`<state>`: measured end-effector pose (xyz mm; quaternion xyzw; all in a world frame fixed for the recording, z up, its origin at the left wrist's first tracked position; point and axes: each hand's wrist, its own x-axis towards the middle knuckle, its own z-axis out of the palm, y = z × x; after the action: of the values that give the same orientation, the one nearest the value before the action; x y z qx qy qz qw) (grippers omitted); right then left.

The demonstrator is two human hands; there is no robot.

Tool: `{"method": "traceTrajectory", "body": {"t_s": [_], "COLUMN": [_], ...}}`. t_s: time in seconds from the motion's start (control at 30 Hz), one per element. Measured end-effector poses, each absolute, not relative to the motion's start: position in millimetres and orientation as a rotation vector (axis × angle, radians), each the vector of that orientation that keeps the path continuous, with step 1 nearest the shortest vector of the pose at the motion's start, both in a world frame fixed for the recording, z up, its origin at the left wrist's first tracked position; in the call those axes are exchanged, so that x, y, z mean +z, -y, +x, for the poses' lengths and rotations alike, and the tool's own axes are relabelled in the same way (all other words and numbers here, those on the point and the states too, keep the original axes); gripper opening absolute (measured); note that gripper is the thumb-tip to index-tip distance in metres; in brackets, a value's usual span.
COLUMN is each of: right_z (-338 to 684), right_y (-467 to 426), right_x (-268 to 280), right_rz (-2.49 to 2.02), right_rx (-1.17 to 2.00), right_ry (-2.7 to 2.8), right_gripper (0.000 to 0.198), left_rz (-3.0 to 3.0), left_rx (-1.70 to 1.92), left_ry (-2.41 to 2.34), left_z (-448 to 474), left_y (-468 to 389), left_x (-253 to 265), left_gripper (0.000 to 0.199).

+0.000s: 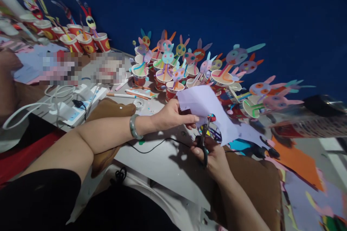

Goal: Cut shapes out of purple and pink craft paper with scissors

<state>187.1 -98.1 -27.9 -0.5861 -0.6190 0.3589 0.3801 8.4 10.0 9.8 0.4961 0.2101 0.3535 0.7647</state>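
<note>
**Two hands, one lilac sheet, scissors in the cut**

Two bare hands work over the near edge of the tabletop [173, 173], which is grey and littered with scraps. Nearest the wearer, the right hand [213, 158] is closed around the handles of a pair of scissors [204, 140], fingers through the loops, blades pointing up and away into the lower edge of a lilac paper sheet [206, 110]. Whether the blades stand apart or together cannot be told; the paper hides their tips.

Just beyond, the left hand [170, 115] pinches the sheet's near left edge, thumb on top and fingers under, holding it off the table. A pale green bangle [134, 127] circles that wrist. Under the forearm a thin black cable [157, 145] runs across the table, and a brown cushion-like pad [108, 115] lies beside the arm.

Toward the right edge lie an orange paper sheet [295, 162] and more lilac offcuts. Toward the left edge sits a white power strip [73, 110] with looping white cords. Farther in, pens [127, 95] lie near a tape roll [138, 104].

Along the far edge stands a crowd of paper cups [162, 77] topped with coloured rabbit faces [168, 56] on straws; a second group of red cups [81, 41] occupies the far left corner. Behind everything is a dark blue wall [244, 7].
</note>
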Motion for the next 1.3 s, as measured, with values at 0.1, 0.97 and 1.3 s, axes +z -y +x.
{"method": "traceTrajectory", "body": {"t_s": [0.1, 0.97, 1.3], "right_z": [187, 183, 179], "right_y": [98, 96, 96], "right_x": [-25, -24, -14], "right_rz": [-1.500, -1.474, -1.552], "right_rx": [0.935, 1.032, 1.109], "right_ry": [1.586, 1.469, 1.426], "right_gripper": [0.038, 0.053, 0.055], "left_rz": [1.076, 1.119, 1.103], "left_rx": [0.776, 0.787, 0.819], "left_ry": [-0.440, -0.426, -0.428], "left_z": [9, 9, 11], "left_y": [-10, -6, -5], "left_x": [9, 1, 4], "left_gripper": [0.039, 0.037, 0.043]}}
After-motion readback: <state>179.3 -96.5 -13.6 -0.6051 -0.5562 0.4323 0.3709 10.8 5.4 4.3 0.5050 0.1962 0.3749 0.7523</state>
